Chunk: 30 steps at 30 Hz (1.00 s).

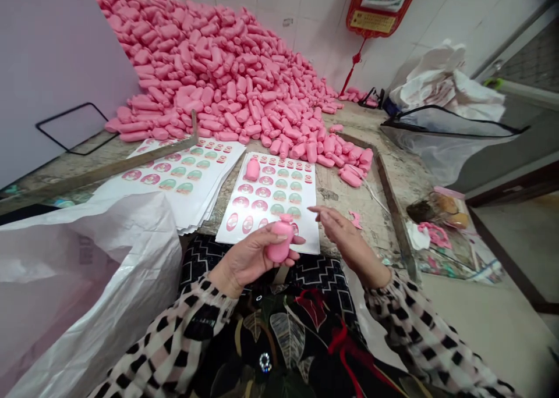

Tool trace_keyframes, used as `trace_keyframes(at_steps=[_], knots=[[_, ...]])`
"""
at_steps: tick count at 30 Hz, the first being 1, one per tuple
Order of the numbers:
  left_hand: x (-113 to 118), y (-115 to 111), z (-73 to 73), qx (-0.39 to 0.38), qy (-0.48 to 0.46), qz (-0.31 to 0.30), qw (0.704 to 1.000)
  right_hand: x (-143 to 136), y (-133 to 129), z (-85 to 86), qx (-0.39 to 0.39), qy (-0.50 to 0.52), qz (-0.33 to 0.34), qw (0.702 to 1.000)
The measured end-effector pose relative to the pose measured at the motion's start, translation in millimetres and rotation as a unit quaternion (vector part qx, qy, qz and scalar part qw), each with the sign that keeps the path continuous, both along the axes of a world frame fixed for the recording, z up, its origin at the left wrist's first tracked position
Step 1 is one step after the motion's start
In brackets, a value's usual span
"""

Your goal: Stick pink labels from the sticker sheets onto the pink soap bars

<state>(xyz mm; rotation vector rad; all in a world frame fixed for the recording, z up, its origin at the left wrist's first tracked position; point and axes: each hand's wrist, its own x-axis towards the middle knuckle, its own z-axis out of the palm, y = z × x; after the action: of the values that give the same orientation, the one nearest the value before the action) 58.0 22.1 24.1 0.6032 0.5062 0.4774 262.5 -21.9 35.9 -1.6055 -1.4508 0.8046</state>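
A small pink bottle (280, 242) lies in my left hand (255, 249), thumb over its front and fingers behind, its narrow neck pointing away from me. To the right, my right hand (347, 238) hovers beside the sticker sheet with its fingers stretched out; I cannot make out anything on the fingertips. Beneath and beyond both hands is the sticker sheet (305, 247), printed with pink and green labels in rows. A second pink bottle (252, 170) rests on the sheet's upper left part. The bottle in my hand hides some of the lower labels.
A large heap of pink bottles (227, 66) fills the back of the worktable (336, 194). More sticker sheets (174, 180) are stacked at left under a wooden strip (144, 156). A white sack (144, 241) stands front left. A pink scrap (355, 219) lies right, near a wooden edge strip (391, 194).
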Motion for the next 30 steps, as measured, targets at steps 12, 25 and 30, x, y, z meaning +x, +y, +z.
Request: trace_keyframes(at_steps=[12, 25, 30], knots=[[5, -10, -11.5, 0.623, 0.431, -0.047, 0.651, -13, 0, -36.0, -0.014, -0.376, -0.049, 0.925], [8, -16, -25.7, 0.691, 0.480, -0.163, 0.516, -10, 10, -30.6, -0.007, -0.451, 0.007, 0.892], [9, -18, -27.8, 0.702, 0.485, -0.155, 0.499, -7, 12, -32.5, -0.016, -0.423, 0.008, 0.906]])
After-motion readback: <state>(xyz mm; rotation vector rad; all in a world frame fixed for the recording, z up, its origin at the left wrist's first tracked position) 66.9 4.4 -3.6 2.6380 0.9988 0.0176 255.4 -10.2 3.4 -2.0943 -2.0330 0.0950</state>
